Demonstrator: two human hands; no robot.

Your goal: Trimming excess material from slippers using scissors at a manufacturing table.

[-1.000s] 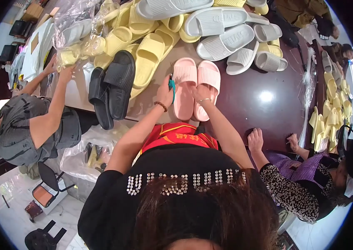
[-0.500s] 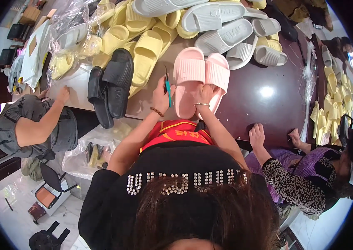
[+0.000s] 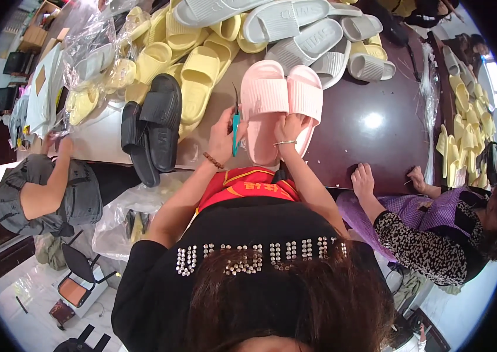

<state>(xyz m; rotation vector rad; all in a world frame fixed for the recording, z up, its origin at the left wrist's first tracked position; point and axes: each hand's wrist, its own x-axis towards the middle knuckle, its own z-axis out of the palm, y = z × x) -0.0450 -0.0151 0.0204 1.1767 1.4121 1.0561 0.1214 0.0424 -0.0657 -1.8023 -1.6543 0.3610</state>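
Note:
A pair of pink slide slippers [image 3: 264, 88] stands at the table edge in front of me, soles toward the table's near side and toes pointing away. My right hand [image 3: 290, 130] is closed on the pair, its fingers at the inner side of the right slipper [image 3: 306, 100], partly hidden by the strap. Just left of the slippers, my left hand [image 3: 220, 136] is closed round a slim teal-handled tool [image 3: 237, 129] with a thin dark tip pointing away from me. To the left of that hand lies a pair of black slides [image 3: 162, 120].
Yellow slides [image 3: 198, 76] and grey slides [image 3: 313, 41] are heaped across the far table. Clear plastic bags [image 3: 93, 53] lie at the left. A person [image 3: 40, 190] sits on the left, another person [image 3: 430, 229] on the right with hands at the table edge.
The whole view has shifted slightly. My hands keep hold of the pink slippers and the teal-handled tool. The left person's hand has drawn back farther left.

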